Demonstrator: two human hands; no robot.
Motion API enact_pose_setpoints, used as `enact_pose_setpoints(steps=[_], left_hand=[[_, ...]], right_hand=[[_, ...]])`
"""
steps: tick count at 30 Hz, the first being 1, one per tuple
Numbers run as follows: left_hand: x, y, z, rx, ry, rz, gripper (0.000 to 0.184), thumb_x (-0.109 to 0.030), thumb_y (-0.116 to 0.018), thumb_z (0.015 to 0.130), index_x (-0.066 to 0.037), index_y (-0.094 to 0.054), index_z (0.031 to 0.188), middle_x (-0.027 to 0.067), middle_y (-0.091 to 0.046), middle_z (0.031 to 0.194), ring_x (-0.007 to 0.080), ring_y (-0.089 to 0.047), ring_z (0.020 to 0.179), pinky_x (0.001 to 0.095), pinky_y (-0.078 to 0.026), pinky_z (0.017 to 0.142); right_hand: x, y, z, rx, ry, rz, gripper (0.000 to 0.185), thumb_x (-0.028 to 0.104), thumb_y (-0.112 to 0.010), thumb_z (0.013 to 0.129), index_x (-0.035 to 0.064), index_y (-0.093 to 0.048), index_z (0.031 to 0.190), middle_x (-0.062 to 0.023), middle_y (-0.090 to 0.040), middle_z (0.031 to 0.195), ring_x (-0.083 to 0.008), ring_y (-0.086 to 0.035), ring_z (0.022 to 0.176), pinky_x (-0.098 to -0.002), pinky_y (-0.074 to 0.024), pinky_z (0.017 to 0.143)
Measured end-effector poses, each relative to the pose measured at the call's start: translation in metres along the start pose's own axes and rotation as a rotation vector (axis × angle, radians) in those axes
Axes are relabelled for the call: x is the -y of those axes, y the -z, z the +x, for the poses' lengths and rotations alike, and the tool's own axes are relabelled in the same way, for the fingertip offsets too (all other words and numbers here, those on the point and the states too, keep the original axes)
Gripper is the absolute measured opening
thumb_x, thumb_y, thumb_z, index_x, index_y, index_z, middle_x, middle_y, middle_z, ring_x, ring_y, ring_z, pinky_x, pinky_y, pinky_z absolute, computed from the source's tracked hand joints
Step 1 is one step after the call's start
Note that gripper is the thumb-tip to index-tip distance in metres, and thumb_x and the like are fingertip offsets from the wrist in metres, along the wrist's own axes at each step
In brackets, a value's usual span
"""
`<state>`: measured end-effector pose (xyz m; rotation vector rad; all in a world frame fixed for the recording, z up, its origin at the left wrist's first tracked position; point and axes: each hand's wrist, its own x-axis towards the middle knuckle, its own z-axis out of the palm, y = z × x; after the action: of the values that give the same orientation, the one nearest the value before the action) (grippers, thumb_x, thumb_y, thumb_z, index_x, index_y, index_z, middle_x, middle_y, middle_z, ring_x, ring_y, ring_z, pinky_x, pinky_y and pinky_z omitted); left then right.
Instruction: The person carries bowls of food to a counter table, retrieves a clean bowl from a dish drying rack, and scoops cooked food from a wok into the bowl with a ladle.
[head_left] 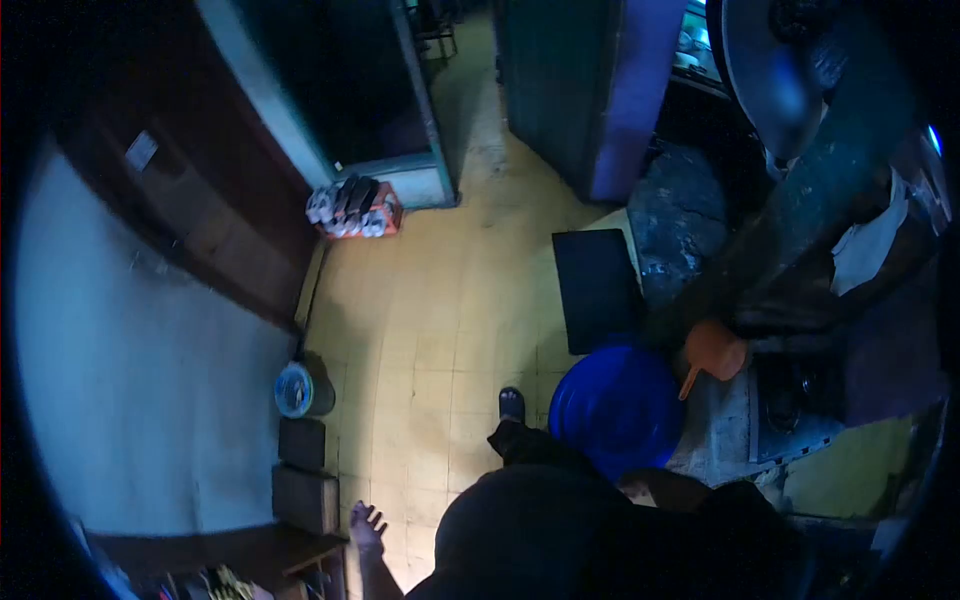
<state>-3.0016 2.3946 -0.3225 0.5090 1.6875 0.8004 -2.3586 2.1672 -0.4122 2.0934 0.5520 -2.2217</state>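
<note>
My left hand (pixel 367 527) hangs in the air at the lower left, its fingers apart and nothing in them. It is nearest to the dark boxes by the wall. My right hand (pixel 640 488) is low and close to my body, beside the near rim of a large round blue plastic tub (pixel 617 408). Its fingers are too dark to make out, and I cannot tell whether it touches the tub. Just right of the tub lies an orange dipper (pixel 714 350) with its handle pointing toward me.
A gas stove (pixel 795 405) sits at the right. A dark mat (pixel 600 290) lies beyond the tub. Shoes fill an orange rack (pixel 362 208) near the open doorway. A bin (pixel 318 385) and dark boxes (pixel 305 500) line the left wall. My sandalled foot (pixel 512 404) is on yellow tiles.
</note>
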Motion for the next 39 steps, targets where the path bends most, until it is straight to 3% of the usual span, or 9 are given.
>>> enact_pose_setpoints(steps=[3, 4, 9, 17, 22, 26, 29, 33, 39], left_hand=[[0.004, -0.059, 0.112, 0.848, 0.409, -0.375, 0.021, -0.043, -0.056, 0.094, -0.027, -0.061, 0.108, -0.0046, -0.059, 0.081, 0.0170, -0.058, 0.069, 0.0370, -0.048, 0.052], [-0.004, -0.100, 0.101, 0.365, 0.251, 0.097, 0.021, -0.042, -0.059, 0.093, -0.025, -0.061, 0.106, -0.0032, -0.056, 0.077, 0.0167, -0.055, 0.062, 0.0362, -0.047, 0.050], [-0.077, -0.235, 0.168, 0.530, 0.222, 0.676, 0.033, -0.045, -0.061, 0.092, -0.015, -0.064, 0.106, -0.0035, -0.043, 0.056, 0.0115, -0.040, 0.042, 0.0317, -0.037, 0.039], [-0.225, -0.421, 0.349, 0.296, 0.068, 0.924, 0.037, -0.049, -0.059, 0.090, -0.017, -0.063, 0.109, 0.0059, -0.062, 0.084, 0.0263, -0.061, 0.074, 0.0446, -0.048, 0.049], [-0.374, -0.613, 0.427, 0.509, -0.081, 1.043, 0.028, -0.039, -0.055, 0.092, -0.013, -0.060, 0.097, 0.0057, -0.061, 0.084, 0.0268, -0.056, 0.076, 0.0540, -0.046, 0.057], [-0.472, -0.790, 0.506, 0.793, -0.525, 1.423, 0.032, -0.038, -0.053, 0.095, -0.010, -0.066, 0.103, 0.0165, -0.066, 0.095, 0.0329, -0.063, 0.091, 0.0474, -0.051, 0.077], [-0.537, -0.938, 0.516, 0.822, -0.910, 1.531, 0.031, -0.033, -0.059, 0.093, -0.006, -0.070, 0.103, 0.0186, -0.071, 0.102, 0.0309, -0.068, 0.097, 0.0426, -0.053, 0.083], [-0.587, -1.135, 0.492, 1.061, -1.121, 1.356, 0.028, -0.031, -0.057, 0.098, -0.006, -0.068, 0.106, 0.0108, -0.071, 0.096, 0.0255, -0.066, 0.085, 0.0393, -0.051, 0.076], [-0.509, -1.337, 0.402, 1.230, -0.681, 1.280, 0.035, -0.030, -0.053, 0.099, -0.003, -0.062, 0.121, 0.0137, -0.066, 0.118, 0.0262, -0.061, 0.105, 0.0398, -0.047, 0.090]], right_hand=[[0.111, 0.063, 0.015, -0.072, 0.114, -0.095, 0.026, 0.022, -0.067, 0.090, 0.0041, -0.068, 0.109, -0.0098, -0.069, 0.097, -0.0201, -0.066, 0.088, -0.0369, -0.0529, 0.078], [0.151, 0.092, 0.018, -0.131, 0.190, -0.131, 0.026, 0.022, -0.067, 0.091, 0.0041, -0.067, 0.110, -0.0101, -0.069, 0.098, -0.0206, -0.066, 0.089, -0.0370, -0.0530, 0.079], [0.321, 0.239, -0.055, -0.443, 0.563, 0.032, 0.030, 0.022, -0.066, 0.092, 0.0040, -0.067, 0.116, -0.0113, -0.070, 0.104, -0.0229, -0.067, 0.093, -0.0376, -0.0536, 0.082], [0.421, 0.396, -0.075, -0.629, 0.778, 0.619, 0.029, 0.024, -0.067, 0.092, 0.0044, -0.067, 0.114, -0.0106, -0.070, 0.099, -0.0205, -0.066, 0.088, -0.0376, -0.0521, 0.075], [0.357, 0.401, 0.054, -0.925, -0.040, -0.065, 0.023, 0.031, -0.069, 0.078, 0.0138, -0.071, 0.094, -0.0094, -0.071, 0.091, -0.0200, -0.066, 0.085, -0.0396, -0.0509, 0.071], [0.353, 0.369, 0.038, -0.032, -0.106, 0.754, 0.050, 0.055, -0.054, 0.095, 0.0223, -0.052, 0.133, -0.0058, -0.065, 0.123, -0.0261, -0.062, 0.111, -0.0504, -0.0491, 0.086], [0.380, 0.364, 0.014, -0.268, -0.028, 1.194, 0.065, 0.062, -0.049, 0.092, 0.0185, -0.043, 0.140, -0.0051, -0.047, 0.142, -0.0252, -0.053, 0.114, -0.0612, -0.0420, 0.093], [0.409, 0.441, 0.021, -0.285, -0.028, 1.285, 0.058, 0.060, -0.053, 0.092, 0.0173, -0.050, 0.131, -0.0066, -0.055, 0.127, -0.0237, -0.058, 0.103, -0.0553, -0.0458, 0.085], [0.376, 0.652, 0.023, -0.293, -0.109, 1.123, 0.049, 0.057, -0.058, 0.091, 0.0157, -0.060, 0.117, -0.0088, -0.066, 0.105, -0.0214, -0.065, 0.088, -0.0465, -0.0514, 0.073]])
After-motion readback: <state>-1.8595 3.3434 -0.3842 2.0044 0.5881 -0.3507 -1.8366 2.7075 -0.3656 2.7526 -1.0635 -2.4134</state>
